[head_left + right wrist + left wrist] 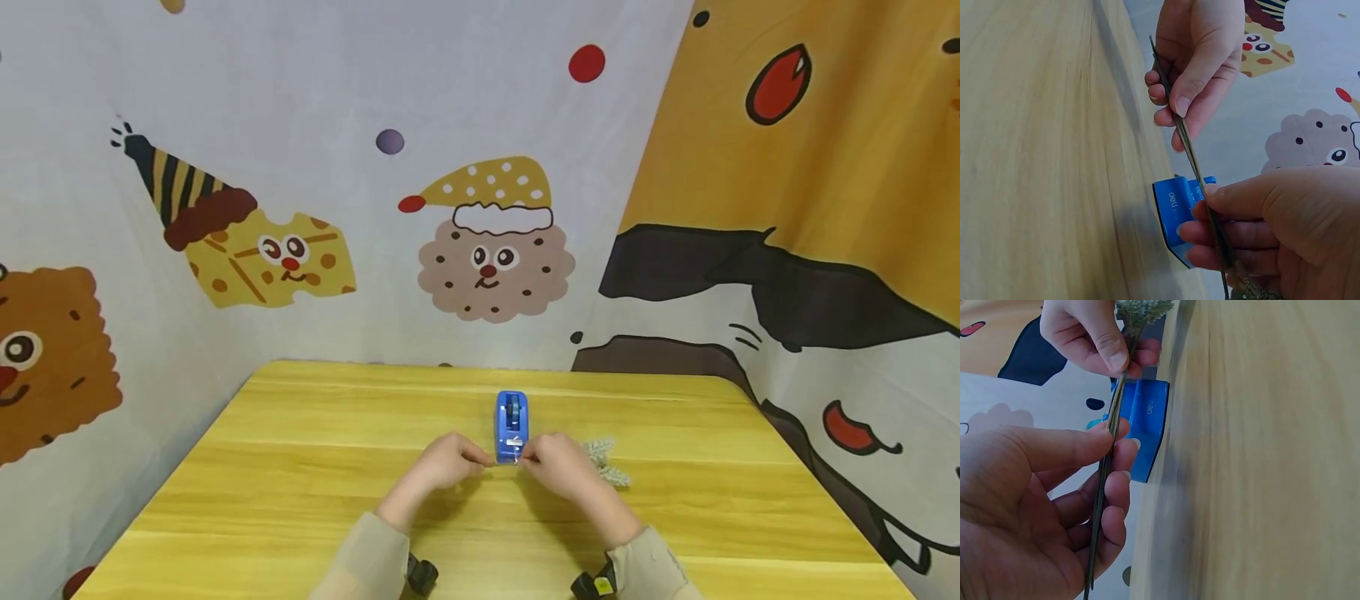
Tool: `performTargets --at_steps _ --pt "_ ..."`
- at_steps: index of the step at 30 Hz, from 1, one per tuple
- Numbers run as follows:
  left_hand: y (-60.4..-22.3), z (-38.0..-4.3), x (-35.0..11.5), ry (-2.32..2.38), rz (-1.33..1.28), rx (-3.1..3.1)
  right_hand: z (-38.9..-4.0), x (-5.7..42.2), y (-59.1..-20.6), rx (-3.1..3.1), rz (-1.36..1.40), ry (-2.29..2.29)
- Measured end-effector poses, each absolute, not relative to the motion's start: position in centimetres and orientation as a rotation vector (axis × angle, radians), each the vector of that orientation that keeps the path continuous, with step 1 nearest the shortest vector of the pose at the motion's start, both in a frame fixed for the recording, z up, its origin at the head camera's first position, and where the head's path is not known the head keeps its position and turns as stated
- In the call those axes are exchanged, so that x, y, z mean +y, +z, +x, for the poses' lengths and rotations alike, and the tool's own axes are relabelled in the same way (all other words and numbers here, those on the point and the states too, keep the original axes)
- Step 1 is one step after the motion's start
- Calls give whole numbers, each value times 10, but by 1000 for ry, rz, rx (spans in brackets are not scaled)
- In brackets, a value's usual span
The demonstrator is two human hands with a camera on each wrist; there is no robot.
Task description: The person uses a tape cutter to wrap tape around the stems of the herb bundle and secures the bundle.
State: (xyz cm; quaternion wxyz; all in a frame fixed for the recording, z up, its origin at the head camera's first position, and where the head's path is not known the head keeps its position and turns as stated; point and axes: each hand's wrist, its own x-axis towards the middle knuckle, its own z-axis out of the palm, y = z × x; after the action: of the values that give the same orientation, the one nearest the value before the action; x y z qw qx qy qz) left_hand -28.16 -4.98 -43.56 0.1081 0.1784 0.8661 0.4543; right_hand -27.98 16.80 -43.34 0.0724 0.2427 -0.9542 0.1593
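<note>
Both hands pinch one thin bundle of dark stems (1102, 481) topped with pale grey-green dried flower heads (615, 477). My left hand (447, 460) holds the bare lower part between thumb and fingers, and the stem ends run down past its palm in the left wrist view. Closer to the flower heads, my right hand (561, 465) grips the stems with its thumb pressed on them. A short length of stem shows between the two hands. Just behind it in the head view is a blue tape dispenser (502, 425) marked "deli", holding a small roll.
The yellow wood-grain table (315, 483) stretches to both sides of the hands. A pale curtain (315, 100) printed with cartoon food rises behind its back edge and along the sides. Black wrist bands (422, 575) sit at the sleeve cuffs.
</note>
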Motion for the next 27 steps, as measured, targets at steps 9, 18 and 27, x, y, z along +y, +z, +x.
performTargets --at_steps 9,18,27 --pt "-430 -284 -53 1210 630 2592 -284 172 -438 -2883 762 635" --pt "-422 -301 -51 1203 573 2639 -288 176 -442 -2904 779 760" --pt "-426 -331 -36 1497 474 2590 -290 177 -444 -2895 804 773"
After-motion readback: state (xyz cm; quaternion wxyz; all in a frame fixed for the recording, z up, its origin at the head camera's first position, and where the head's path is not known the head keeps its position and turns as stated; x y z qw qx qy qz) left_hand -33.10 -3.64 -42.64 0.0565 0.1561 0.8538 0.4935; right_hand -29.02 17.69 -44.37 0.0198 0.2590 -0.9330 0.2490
